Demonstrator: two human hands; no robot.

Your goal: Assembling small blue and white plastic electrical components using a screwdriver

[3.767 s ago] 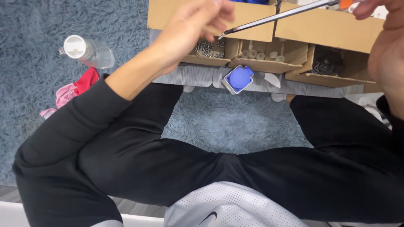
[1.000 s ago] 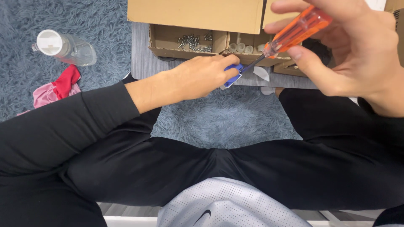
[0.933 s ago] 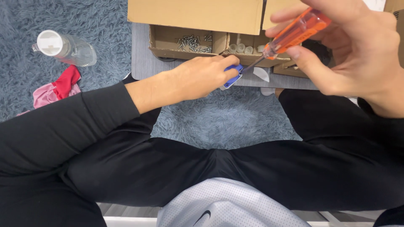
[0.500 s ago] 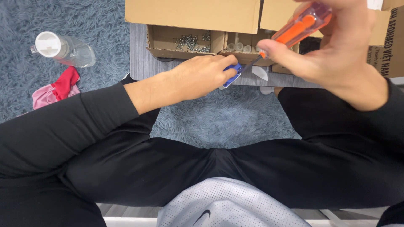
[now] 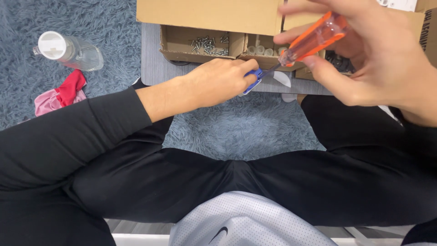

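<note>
Slippage is the risk: you are pinching the small blue part [image 5: 253, 80] in your left hand [image 5: 218, 82] on the grey surface [image 5: 152, 68] while your right hand [image 5: 364, 59] is closing its grip on the orange-handled screwdriver [image 5: 314, 38]; its tip could skid into your fingers. Compared with half a second ago, your right hand is sitting slightly lower.

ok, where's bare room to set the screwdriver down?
Free: rug between the knees, below the grey board; rug strip between the bottle and the board. Crowded: board edge, where the left hand covers the blue piece and the right hand holds the screwdriver before the cardboard trays.
</note>
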